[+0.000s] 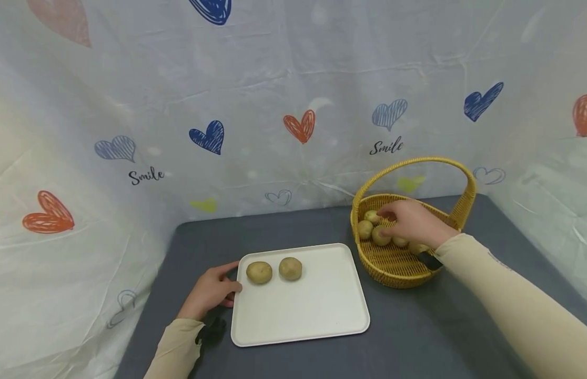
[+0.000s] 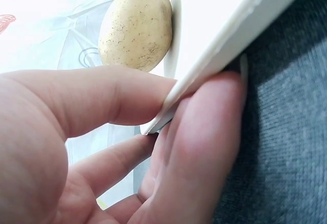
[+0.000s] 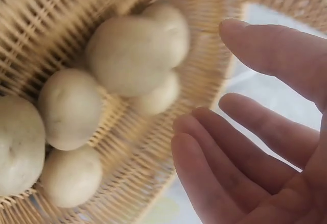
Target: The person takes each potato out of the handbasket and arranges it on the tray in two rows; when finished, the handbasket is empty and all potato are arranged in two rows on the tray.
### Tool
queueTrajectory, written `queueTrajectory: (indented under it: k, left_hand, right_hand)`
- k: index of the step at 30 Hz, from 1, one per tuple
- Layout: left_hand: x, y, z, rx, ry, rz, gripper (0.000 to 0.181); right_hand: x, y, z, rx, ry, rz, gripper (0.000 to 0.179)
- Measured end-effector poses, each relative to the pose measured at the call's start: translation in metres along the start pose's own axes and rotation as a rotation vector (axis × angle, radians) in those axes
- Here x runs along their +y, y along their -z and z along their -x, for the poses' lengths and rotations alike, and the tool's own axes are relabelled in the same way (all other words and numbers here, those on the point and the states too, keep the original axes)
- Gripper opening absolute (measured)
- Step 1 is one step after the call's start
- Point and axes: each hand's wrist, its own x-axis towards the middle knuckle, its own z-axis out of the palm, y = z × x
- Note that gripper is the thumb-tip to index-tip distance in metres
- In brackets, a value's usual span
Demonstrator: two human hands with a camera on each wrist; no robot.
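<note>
A white rectangular tray lies on the table, with two potatoes near its far left corner. My left hand pinches the tray's left edge; in the left wrist view the thumb is on the upper side and a finger underneath. Over the yellow wicker basket at the right, my right hand hovers with its fingers apart. Several potatoes lie inside the basket. The right wrist view shows nothing between the fingers and thumb, and the potatoes look slightly blurred.
Dark grey cloth covers the table. The basket's tall arched handle rises above the right hand and forearm. A white curtain printed with hearts and "Smile" hangs behind and on both sides.
</note>
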Motion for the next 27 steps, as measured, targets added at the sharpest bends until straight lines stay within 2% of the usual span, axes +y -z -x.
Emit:
queueTrajectory:
  k: [9,19,20,23,24,27]
  left_hand:
    - [-0.003,0.001,0.001,0.008,0.014,0.017,0.075]
    - [-0.002,0.0,0.0,-0.004,0.0,0.024,0.076]
    - [-0.002,0.0,0.0,-0.003,-0.003,0.024,0.076]
    - [-0.002,0.001,0.001,-0.001,-0.005,0.021,0.077]
    - [-0.001,0.001,0.001,0.0,-0.005,0.019,0.076]
    - [0.0,0.002,0.001,-0.001,-0.007,0.016,0.076]
  right_hand:
    - [0.018,-0.013,-0.026,-0.145,-0.092,-0.079,0.057]
    - [0.019,-0.017,-0.035,-0.205,-0.092,-0.072,0.055]
    - [0.019,-0.017,-0.037,-0.206,-0.087,-0.069,0.053]
    - [0.019,-0.017,-0.04,-0.227,-0.09,-0.073,0.024]
    - [0.019,-0.017,-0.04,-0.234,-0.089,-0.076,0.023]
    - [0.018,-0.016,-0.042,-0.258,-0.095,-0.094,0.048]
